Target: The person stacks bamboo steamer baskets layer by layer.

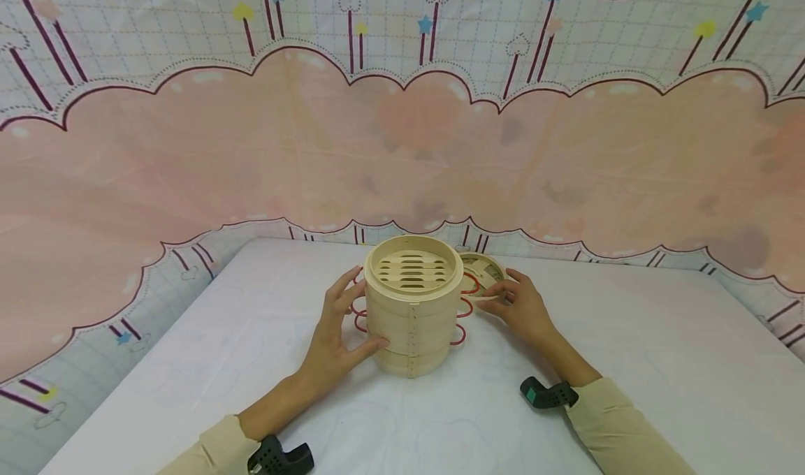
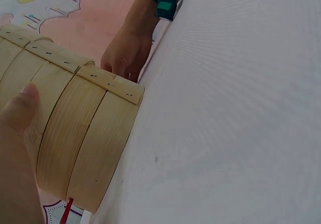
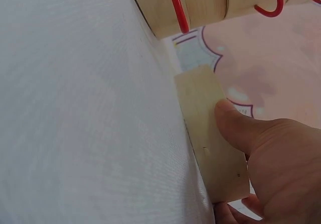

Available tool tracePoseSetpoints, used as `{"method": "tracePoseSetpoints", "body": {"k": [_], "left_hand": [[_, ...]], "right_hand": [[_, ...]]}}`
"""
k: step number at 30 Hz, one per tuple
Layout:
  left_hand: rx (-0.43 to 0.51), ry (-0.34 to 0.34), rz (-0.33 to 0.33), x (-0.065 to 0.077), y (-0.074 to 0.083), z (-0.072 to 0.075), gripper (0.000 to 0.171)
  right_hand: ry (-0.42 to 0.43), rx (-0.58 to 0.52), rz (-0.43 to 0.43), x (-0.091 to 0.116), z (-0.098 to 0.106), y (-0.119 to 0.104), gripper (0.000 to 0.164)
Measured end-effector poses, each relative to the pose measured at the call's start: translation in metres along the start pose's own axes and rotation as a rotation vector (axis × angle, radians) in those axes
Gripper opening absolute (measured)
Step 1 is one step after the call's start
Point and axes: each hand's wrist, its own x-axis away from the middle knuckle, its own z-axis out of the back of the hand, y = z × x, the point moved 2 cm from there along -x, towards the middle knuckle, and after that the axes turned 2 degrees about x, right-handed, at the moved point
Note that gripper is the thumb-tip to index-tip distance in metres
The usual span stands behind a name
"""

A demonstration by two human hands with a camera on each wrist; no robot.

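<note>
A stack of round bamboo steamer baskets (image 1: 411, 328) stands upright on the white table, slatted floor showing in its open top tier. Red loop handles (image 1: 458, 334) stick out from both sides. My left hand (image 1: 336, 335) grips the stack from the left, thumb across its front and fingers on the far left side; in the left wrist view the thumb presses the bamboo wall. Behind the stack to the right lies a round bamboo lid (image 1: 490, 271), partly hidden by the stack. My right hand (image 1: 518, 306) holds the lid's rim, its thumb on the pale side wall (image 3: 203, 128) in the right wrist view.
The white tabletop (image 1: 629, 335) extends to both sides and in front of the stack. A patterned pink and white cloth (image 1: 314, 154) hangs behind the table. A black wrist device (image 1: 547, 394) sits on each arm by the sleeve.
</note>
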Motion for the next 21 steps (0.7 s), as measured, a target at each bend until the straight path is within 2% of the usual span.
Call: {"method": "tracePoseSetpoints", "body": {"k": [12,21], "left_hand": [[-0.003,-0.007,0.005,0.0024,0.0,0.0025,0.072],[-0.014,-0.004,-0.014,0.003,0.0003,0.0032,0.072]], "right_hand": [[0.029,0.076,0.012,0.0015,0.0003,-0.0012,0.019],[0.042,0.085,-0.001,0.0016,0.005,-0.004,0.02]]}}
